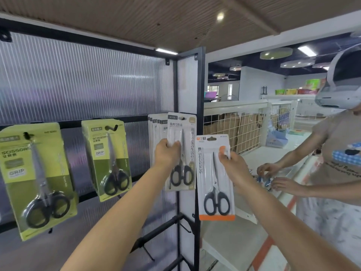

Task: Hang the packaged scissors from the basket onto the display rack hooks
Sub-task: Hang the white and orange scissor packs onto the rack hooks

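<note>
"scissors", "grip" on green pack [37, 178]

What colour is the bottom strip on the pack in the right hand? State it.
Orange, head view.

The cream scissors packs [156, 133] behind the front one show only their left edges. The left green scissors pack [37, 178] is blurred. The small blue items [263, 181] under the second person's hands [273, 177] cannot be identified.

A white scissors pack [181, 153] on the rack hook [183, 118] is gripped by the left hand [167, 153]. At its four o'clock, an orange-trimmed scissors pack [215, 178] is pinched by the right hand [232, 165].
</note>
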